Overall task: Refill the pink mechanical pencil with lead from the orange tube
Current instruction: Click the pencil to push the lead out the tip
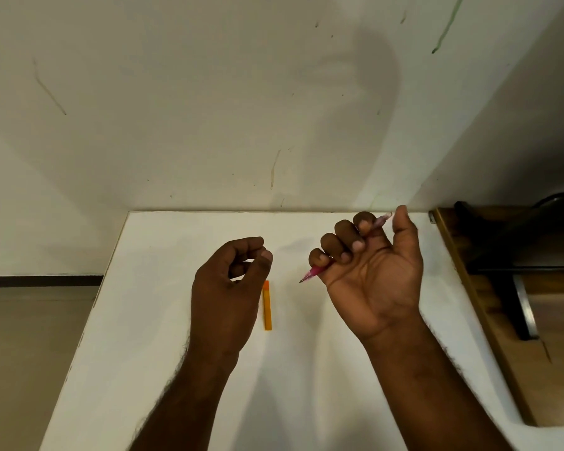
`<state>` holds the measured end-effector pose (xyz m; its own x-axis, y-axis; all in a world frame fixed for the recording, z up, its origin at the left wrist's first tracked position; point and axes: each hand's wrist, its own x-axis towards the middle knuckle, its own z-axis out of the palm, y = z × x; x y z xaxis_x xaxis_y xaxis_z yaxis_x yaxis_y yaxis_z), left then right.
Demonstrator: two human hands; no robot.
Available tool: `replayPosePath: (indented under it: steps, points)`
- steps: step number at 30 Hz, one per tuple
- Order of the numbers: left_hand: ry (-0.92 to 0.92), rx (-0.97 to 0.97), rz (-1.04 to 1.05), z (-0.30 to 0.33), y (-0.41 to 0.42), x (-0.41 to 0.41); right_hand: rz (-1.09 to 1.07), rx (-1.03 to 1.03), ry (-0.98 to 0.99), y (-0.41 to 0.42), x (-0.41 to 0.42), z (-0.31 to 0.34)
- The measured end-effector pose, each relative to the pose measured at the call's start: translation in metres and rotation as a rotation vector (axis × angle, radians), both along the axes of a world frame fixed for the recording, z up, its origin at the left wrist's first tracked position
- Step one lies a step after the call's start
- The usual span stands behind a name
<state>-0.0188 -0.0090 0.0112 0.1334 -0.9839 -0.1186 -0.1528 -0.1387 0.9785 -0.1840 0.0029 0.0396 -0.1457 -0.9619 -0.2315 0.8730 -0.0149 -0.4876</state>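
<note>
Orange lead tube (267,305) (light, slippery) lies beside the loosely curled, empty left hand (228,288); pinch its middle while the right hand (368,271) grips the pink mechanical pencil (313,273).

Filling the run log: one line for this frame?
right hand: gripping pencil | left hand: curled, empty | tube: on table
</note>
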Motion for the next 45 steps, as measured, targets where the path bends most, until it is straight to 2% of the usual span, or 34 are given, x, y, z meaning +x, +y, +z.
replayPosePath:
  steps: [45]
  points:
    - [-0.004, -0.007, -0.061, 0.005, 0.001, -0.002, -0.056, 0.006, 0.004, -0.003, -0.01, 0.002]
